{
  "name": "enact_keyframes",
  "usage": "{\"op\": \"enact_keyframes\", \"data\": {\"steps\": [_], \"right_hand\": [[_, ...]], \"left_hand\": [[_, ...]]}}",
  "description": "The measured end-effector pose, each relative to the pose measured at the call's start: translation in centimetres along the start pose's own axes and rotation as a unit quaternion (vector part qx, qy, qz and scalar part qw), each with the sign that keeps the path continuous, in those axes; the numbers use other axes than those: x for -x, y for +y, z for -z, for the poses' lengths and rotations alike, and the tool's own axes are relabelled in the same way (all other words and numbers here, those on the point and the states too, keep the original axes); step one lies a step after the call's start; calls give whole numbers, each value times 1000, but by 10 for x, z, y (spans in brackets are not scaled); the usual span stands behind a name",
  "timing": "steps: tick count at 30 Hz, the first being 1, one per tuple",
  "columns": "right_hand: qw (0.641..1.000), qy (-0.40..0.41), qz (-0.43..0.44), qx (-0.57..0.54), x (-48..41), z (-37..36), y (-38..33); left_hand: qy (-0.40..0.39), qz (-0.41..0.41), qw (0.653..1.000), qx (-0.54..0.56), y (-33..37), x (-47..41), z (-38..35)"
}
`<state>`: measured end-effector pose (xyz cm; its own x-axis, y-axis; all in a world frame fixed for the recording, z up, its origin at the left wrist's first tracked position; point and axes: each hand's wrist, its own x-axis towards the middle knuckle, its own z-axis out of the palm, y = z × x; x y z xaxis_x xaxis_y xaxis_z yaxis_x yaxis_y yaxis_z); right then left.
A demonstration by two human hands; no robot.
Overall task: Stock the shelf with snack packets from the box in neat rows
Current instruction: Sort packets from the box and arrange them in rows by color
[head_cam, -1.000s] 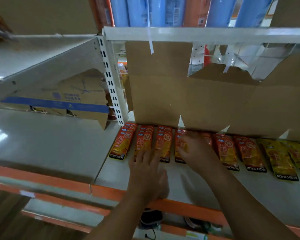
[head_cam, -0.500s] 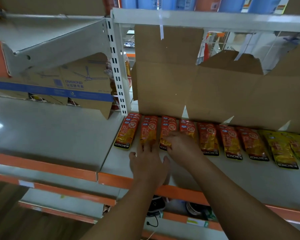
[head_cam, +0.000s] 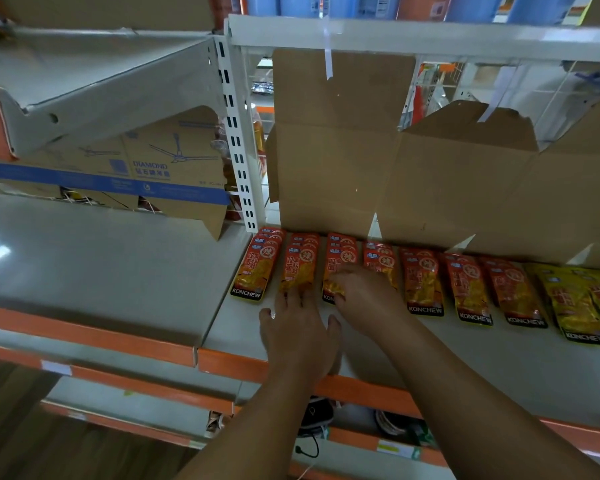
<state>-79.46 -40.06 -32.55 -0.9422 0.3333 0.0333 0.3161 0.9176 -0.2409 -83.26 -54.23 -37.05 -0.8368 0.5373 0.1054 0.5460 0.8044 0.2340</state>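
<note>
Orange-red snack packets lie in overlapping rows along the back of the grey shelf [head_cam: 465, 362], with yellow packets [head_cam: 575, 306] at the far right. My left hand [head_cam: 300, 329] lies flat on the shelf, its straight fingertips touching the lower end of the second row's packet [head_cam: 298, 268]. My right hand [head_cam: 364, 292] covers the third row [head_cam: 340, 261] and fourth row [head_cam: 380, 259]; its fingers curl around the crinkled lower edge of the third row's front packet. The leftmost row [head_cam: 257, 268] and the rows to the right [head_cam: 425, 285] are untouched.
Flattened brown cardboard [head_cam: 395, 174] stands behind the packets as a back wall. A white perforated upright [head_cam: 238, 140] divides this bay from the left bay, where a fan carton [head_cam: 146, 171] leans. An upper shelf [head_cam: 430, 39] hangs overhead. The shelf has an orange front edge [head_cam: 232, 365].
My right hand has moved left from the fourth row onto the third row's front packet. My left hand has slid forward to touch the second row. The camera has tilted down slightly.
</note>
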Motion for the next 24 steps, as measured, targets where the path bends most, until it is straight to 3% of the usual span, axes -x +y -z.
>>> {"op": "enact_keyframes", "data": {"steps": [8,13,20,24], "right_hand": [[1000,23,4,-11,3,19,-12],[996,87,14,-21,9,53,-41],[986,167,19,-10,24,135,-108],[974,227,21,17,37,203,-155]], "left_hand": [[49,-55,995,60,-7,2,14],[104,-74,989,76,-31,-6,52],[134,-122,983,33,-46,-21,179],[162,-208,963,56,-41,-18,278]]}}
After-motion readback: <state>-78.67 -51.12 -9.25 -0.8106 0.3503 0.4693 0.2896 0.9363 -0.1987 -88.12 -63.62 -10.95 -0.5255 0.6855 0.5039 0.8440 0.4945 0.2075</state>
